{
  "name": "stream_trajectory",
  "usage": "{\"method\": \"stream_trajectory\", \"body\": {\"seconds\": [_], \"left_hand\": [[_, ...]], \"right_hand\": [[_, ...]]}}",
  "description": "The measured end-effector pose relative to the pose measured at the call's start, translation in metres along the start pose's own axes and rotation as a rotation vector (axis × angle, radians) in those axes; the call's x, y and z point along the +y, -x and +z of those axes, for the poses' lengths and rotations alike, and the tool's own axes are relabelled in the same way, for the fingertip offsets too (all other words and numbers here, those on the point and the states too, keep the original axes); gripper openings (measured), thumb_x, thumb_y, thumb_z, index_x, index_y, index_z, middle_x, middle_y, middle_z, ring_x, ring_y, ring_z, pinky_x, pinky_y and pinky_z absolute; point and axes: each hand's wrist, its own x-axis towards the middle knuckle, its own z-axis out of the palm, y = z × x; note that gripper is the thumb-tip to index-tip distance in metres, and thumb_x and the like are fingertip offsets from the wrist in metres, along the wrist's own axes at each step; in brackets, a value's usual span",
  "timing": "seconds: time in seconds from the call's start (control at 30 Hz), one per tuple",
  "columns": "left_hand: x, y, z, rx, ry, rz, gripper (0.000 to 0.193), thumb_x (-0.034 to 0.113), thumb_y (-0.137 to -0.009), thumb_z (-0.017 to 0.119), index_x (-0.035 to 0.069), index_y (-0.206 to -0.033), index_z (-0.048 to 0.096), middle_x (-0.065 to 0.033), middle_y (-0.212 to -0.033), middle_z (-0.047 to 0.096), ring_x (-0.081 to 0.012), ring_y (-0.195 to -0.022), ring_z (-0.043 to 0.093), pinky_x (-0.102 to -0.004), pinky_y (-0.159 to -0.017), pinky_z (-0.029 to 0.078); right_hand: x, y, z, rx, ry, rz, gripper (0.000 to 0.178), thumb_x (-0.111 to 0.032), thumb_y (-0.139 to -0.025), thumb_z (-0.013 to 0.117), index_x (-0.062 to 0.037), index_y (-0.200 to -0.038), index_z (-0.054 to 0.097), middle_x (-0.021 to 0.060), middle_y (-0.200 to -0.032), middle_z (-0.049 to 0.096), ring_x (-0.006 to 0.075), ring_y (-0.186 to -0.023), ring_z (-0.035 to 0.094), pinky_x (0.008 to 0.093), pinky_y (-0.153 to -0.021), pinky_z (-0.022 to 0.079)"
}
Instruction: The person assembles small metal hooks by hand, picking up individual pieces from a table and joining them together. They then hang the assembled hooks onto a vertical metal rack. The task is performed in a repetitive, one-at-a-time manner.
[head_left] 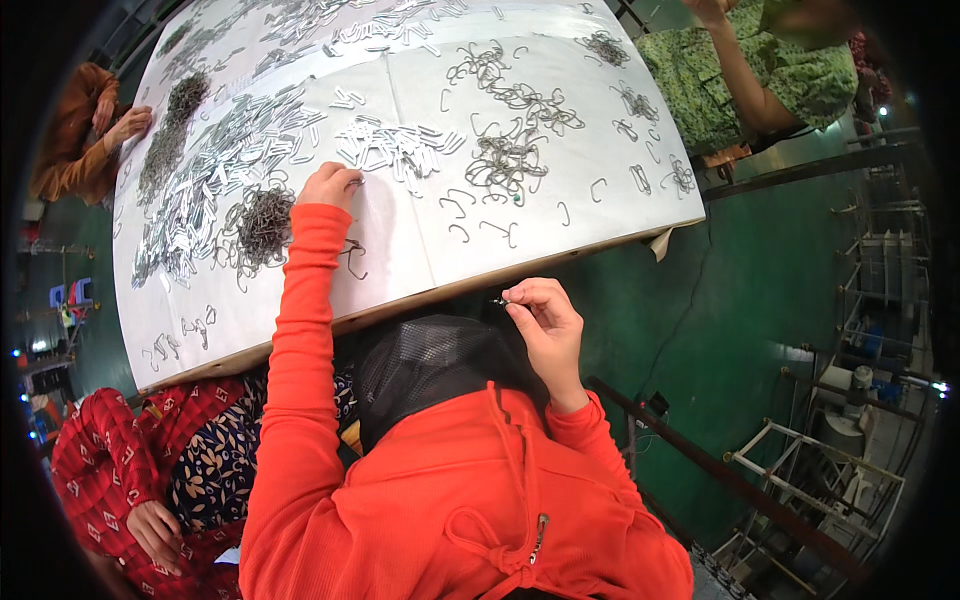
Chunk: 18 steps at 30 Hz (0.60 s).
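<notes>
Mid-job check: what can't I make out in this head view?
All in the head view:
1. Small dark piece: too small to identify, partly covered by the right hand.
2. Whether the left hand grips anything: the hand itself hides it.
3. Dark wire pile: too tangled to count; the orange sleeve may cover some.
4. Table: far end cut off by the top edge.
</notes>
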Motion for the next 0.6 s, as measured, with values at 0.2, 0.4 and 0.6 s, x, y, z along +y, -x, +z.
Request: {"method": "stream_trajectory", "body": {"seconds": [0.2,0.4,0.6], "left_hand": [[0.039,0.012,-0.012,-0.083,0.206,-0.193,0.013,0.01,-0.079,0.067,0.006,-0.091,0.064,-0.0079,-0.087,0.062,-0.0177,-0.076,0.059,-0.0285,-0.067,0.047],[0.142,0.057,-0.01,-0.309,1.364,-0.45,0.016,0.004,-0.086,0.061,-0.001,-0.101,0.063,-0.0032,-0.082,0.064,-0.0093,-0.072,0.059,-0.023,-0.066,0.049],[0.166,0.073,-0.006,-0.406,1.493,-0.497,0.013,0.003,-0.086,0.062,-0.002,-0.098,0.061,-0.006,-0.085,0.065,-0.0103,-0.076,0.061,-0.0227,-0.07,0.051]], "right_hand": [[0.002,-0.001,-0.001,0.018,0.085,-0.043,0.013,0.009,-0.077,0.064,0.0007,-0.087,0.063,0.0083,-0.095,0.057,0.016,-0.088,0.06,0.0264,-0.078,0.05],[-0.004,-0.006,0.006,0.002,0.315,-0.188,0.013,0.004,-0.072,0.071,-0.002,-0.081,0.065,0.0077,-0.085,0.062,0.0176,-0.079,0.061,0.0273,-0.068,0.05],[-0.016,-0.012,0.012,-0.026,0.456,-0.287,0.013,0.002,-0.071,0.073,-0.0022,-0.08,0.065,0.0077,-0.082,0.061,0.0192,-0.073,0.06,0.0285,-0.062,0.049]]}}
